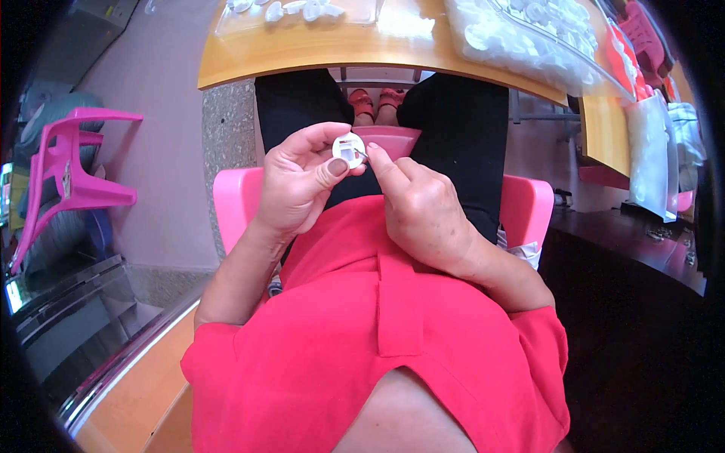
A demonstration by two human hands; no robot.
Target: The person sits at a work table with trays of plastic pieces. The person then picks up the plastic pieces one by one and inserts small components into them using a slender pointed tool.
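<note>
Above my lap, my left hand [306, 170] pinches a small round white plastic piece [347, 143] between thumb and fingers. The piece has rectangular openings in its face. My right hand [425, 208] is closed, its index finger stretched toward the piece's right side. From those fingertips a thin metal-looking pin or tool tip [362, 154] reaches the piece. Most of that thin item is hidden by my right hand, so its exact kind does not show.
Ahead is a wooden table [317, 62]. On it, a clear tray [521, 57] holds many white plastic parts, and further white parts [306, 10] lie at the far left. I sit on a pink chair [526, 215]. A pink plastic stool [75, 170] stands left.
</note>
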